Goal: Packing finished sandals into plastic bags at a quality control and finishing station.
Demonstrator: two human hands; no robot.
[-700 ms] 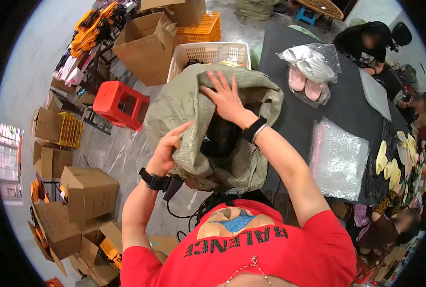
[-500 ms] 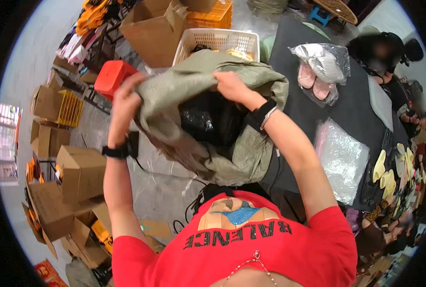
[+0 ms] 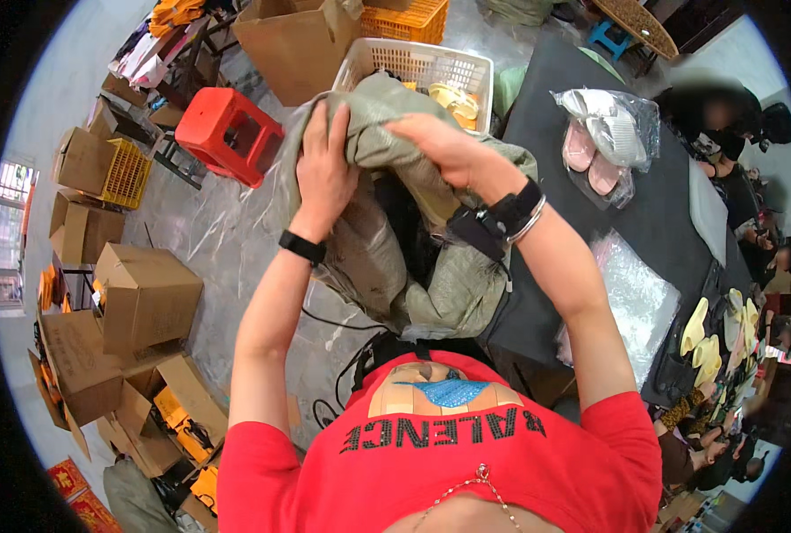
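Grey-green sack (image 3: 387, 258) hangs below both fists | L hand (image 3: 324, 169) & R hand (image 3: 440, 147) side by side, both clenched on top rim | long axis down toward table edge (image 3: 538, 293)

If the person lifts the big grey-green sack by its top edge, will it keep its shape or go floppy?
Probably floppy: the grey-green sack crumples into folds where the left hand and right hand bunch its top. It looks like thin woven material, so likely light itself. Its lower part bulges, so the dark contents may add weight and make it sag.
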